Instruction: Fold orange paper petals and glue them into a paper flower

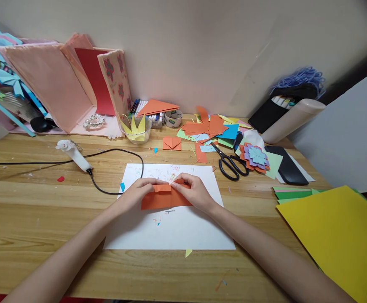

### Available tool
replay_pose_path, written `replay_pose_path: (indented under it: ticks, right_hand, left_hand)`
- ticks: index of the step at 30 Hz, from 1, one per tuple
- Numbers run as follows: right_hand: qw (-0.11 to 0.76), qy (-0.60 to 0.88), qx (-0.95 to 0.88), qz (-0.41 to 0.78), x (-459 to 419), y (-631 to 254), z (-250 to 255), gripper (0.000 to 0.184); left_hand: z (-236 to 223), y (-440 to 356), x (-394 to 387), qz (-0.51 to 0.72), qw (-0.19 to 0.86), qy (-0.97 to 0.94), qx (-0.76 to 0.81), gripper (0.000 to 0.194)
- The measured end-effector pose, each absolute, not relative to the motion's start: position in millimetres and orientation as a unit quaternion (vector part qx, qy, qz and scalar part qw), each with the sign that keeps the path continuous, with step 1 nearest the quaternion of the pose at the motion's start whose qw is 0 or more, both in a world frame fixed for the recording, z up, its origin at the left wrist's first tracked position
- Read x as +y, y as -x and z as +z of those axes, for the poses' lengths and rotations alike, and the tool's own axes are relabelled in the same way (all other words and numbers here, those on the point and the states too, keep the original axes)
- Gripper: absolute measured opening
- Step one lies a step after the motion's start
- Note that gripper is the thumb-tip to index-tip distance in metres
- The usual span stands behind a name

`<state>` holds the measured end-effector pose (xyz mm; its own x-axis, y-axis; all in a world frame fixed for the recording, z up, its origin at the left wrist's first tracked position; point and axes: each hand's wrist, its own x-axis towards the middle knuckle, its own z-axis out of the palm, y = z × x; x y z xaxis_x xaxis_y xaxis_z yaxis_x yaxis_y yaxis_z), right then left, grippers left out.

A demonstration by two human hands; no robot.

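Left hand [136, 192] and right hand [195, 192] pinch the paper [158, 203] at its ten and two o'clock, over the white sheet [177, 235]; likely light, easily creased, best held by its edges.

It's a piece of plain orange paper [166, 202], folded, held between the left hand [139, 191] and the right hand [196, 191]. Its longer side runs across from one hand to the other. Along the far edge, by the fingertips, the paper is turned over in a narrow layer, and a small squared flap stands out just to the right of the left hand's fingers. The broad lower part spreads below both hands, flat-looking, with a fairly straight near edge, above the white sheet [170, 233]. The right hand covers its upper right portion; the left hand hides part of the left end.
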<state>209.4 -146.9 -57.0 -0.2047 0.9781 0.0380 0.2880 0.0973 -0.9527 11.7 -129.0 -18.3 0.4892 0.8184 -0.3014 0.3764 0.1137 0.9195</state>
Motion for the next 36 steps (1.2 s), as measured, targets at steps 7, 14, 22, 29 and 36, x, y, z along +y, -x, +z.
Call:
replay_pose_path:
  ticks: [7, 14, 22, 29, 36]
  right_hand:
    - [0.383, 0.498, -0.628, 0.460, -148.0, -209.7, -55.8, 0.017]
    - [0.379, 0.489, -0.634, 0.464, -148.2, -209.0, -54.9, 0.013]
    - [0.383, 0.453, -0.641, 0.487, -148.4, -208.4, -55.3, 0.011]
    - [0.380, 0.446, -0.650, 0.483, -148.1, -208.8, -52.1, 0.010]
    - [0.374, 0.448, -0.659, 0.474, -148.8, -208.2, -51.7, 0.008]
  left_hand:
    - [-25.2, -14.1, -130.3, 0.204, 0.564, -0.657, 0.456, 0.034]
    - [-24.5, -20.7, -136.6, 0.224, 0.509, -0.659, 0.507, 0.027]
    - [-31.4, -25.9, -142.4, 0.255, 0.457, -0.675, 0.520, 0.026]
    - [-31.8, -27.9, -145.3, 0.256, 0.442, -0.684, 0.520, 0.033]
    - [-28.2, -30.0, -146.4, 0.249, 0.477, -0.678, 0.501, 0.036]
